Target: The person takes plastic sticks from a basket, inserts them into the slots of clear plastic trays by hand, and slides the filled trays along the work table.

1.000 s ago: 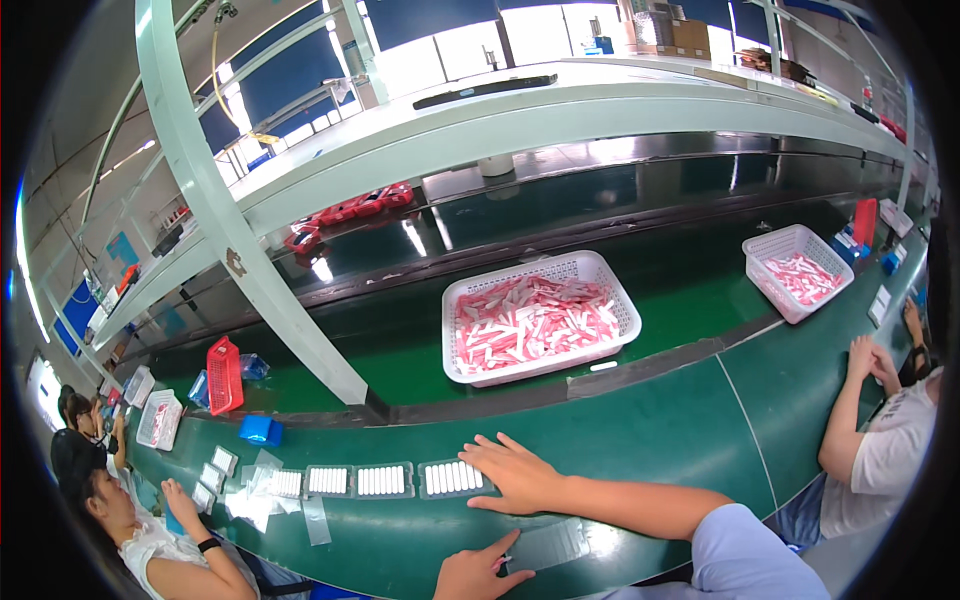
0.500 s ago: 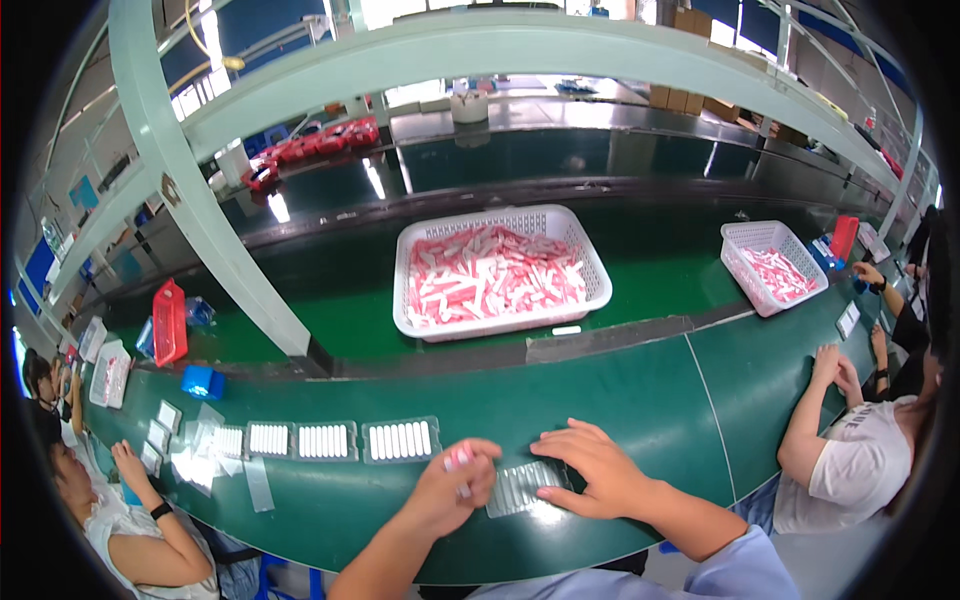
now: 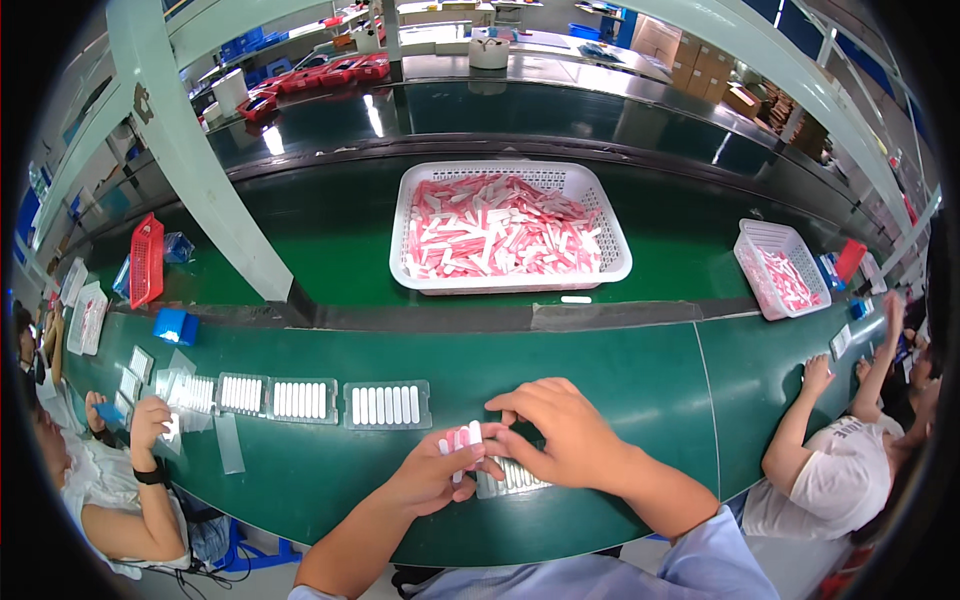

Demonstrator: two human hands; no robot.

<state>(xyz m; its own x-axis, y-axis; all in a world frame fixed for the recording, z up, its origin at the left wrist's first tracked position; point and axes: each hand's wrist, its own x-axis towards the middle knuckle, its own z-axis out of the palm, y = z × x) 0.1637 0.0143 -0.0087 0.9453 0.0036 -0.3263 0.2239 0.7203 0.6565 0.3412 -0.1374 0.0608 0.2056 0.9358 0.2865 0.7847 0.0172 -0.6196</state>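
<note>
My left hand [image 3: 432, 470] is closed around several small white sticks [image 3: 474, 434] that look partly pink and stand up between its fingers. My right hand [image 3: 570, 432] reaches in beside them, thumb and forefinger apart at the sticks' tops; nothing shows between these fingertips. Under both hands a clear ribbed plastic tray [image 3: 515, 478] lies on the green table, partly hidden by them. Just left of my left hand, a clear tray filled with white sticks [image 3: 388, 405] lies flat, first in a row of similar filled trays [image 3: 304, 400].
A white basket [image 3: 510, 285] heaped with pink and white sticks stands ahead on the green surface. One loose white stick [image 3: 576, 300] lies before it. A slanted metal post [image 3: 195, 160] rises at left. Co-workers sit on both sides; a smaller basket [image 3: 790, 312] stands at right.
My hands have come together; the right hand has left the clear tray and moved to the sticks in my left hand. The left hand has turned, showing more sticks. The view has tilted down.
</note>
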